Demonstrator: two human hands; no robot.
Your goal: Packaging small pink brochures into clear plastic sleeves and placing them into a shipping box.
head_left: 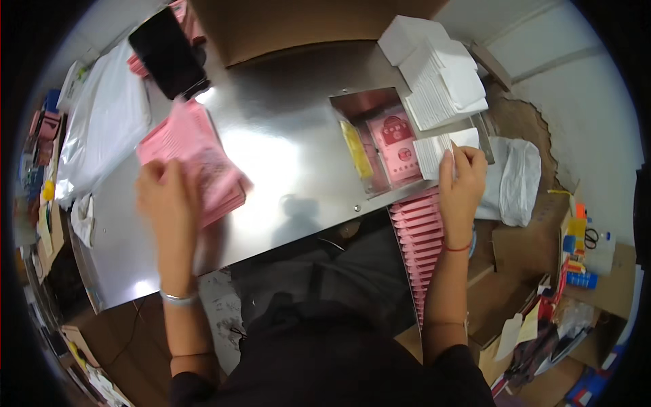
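Note:
My left hand (168,197) is at the near-left edge of a stack of pink printed packets (224,193) on the metal table. Its fingers curl onto the blurred top packet, which partly covers the packets below. On the right, my right hand (464,173) pinches a small bundle of white folded tissues (432,153) between thumb and fingers. That bundle is beside a recessed metal slot (363,102) in the tabletop. Inside the slot lies a pink packet (393,141) with a darker red print, next to a yellow strip (357,149).
Stacked white folded tissues (441,78) stand behind my right hand. Below the slot hangs a row of pink packets (417,234). A dark phone-like device (166,53) stands at the back left, near clear plastic wrapping (112,115). A cardboard box (305,24) borders the table's far side.

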